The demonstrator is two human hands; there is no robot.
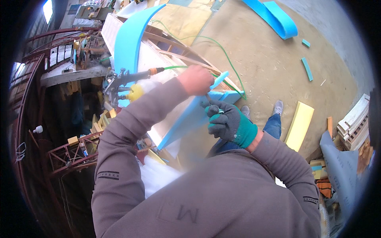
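My bare left hand [196, 80] is closed at the edge of a wooden frame. Its fingertips are pinched by a narrow blue foam strip [219, 80] that sticks up there. Just to the right and nearer me, my right hand [232, 123], in a grey and green glove, is a fist around a small tool [208, 97] with a thin, metal-looking tip. The glove hides most of the tool. Blue foam edging [186, 119] runs along the near side of the wooden frame [170, 49], below both hands.
A spray gun [121, 83] with a yellow-capped cup lies left of my left forearm, its green hose [226, 51] trailing across the floor. A wide blue foam sheet [129, 43] curves over the frame. Folded blue foam [278, 20], a yellow foam strip [299, 126] and wooden slats [353, 123] lie right.
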